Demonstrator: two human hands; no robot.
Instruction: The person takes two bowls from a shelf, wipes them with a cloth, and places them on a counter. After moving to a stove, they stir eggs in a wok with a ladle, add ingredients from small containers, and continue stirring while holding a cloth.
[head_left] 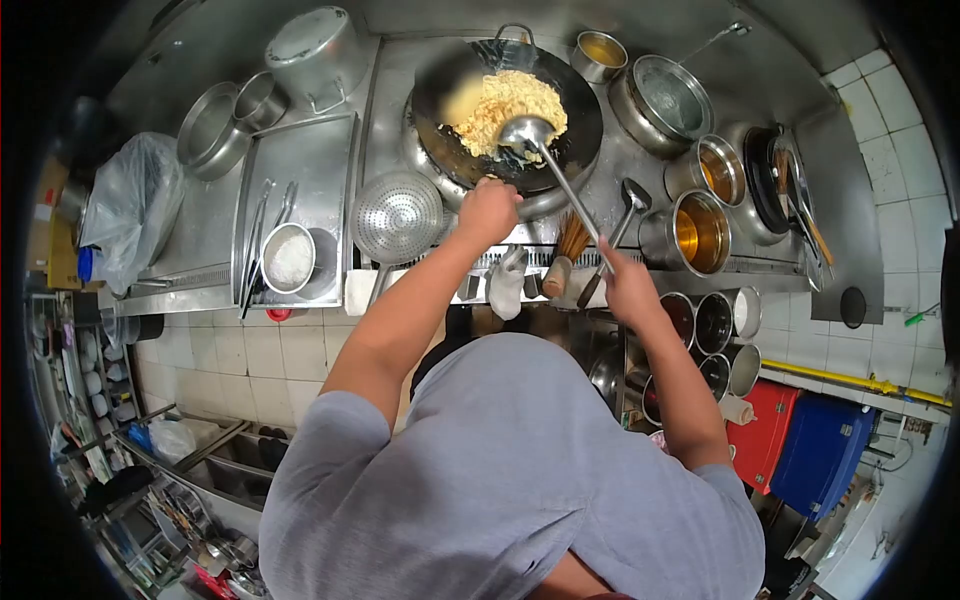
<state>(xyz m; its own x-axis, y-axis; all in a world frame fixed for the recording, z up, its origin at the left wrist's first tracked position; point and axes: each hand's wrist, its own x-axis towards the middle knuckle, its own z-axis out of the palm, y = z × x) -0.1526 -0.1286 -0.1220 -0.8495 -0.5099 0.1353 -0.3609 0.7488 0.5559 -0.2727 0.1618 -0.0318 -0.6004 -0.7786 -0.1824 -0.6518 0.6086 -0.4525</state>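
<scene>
A dark wok (582, 110) sits on the stove with yellow, egg-like food (515, 97) in it. My left hand (489, 210) is closed at the wok's near edge; whatever it grips there is mostly hidden under the fingers. The long handle of a metal ladle (528, 130) runs down to my right hand (628, 288), whose fingers are wrapped round its end. The ladle's bowl rests in the food. Part of the wok's left side is blurred. Just left of the wok lies a perforated skimmer (397, 217).
Pots of amber liquid (700, 232) stand to the right, near a lidded pot (672, 97). A spatula (634, 196), brush (570, 243) and white cloth (506, 284) lie along the near edge. Leftward are a tray (300, 150) and a bowl of white powder (290, 258).
</scene>
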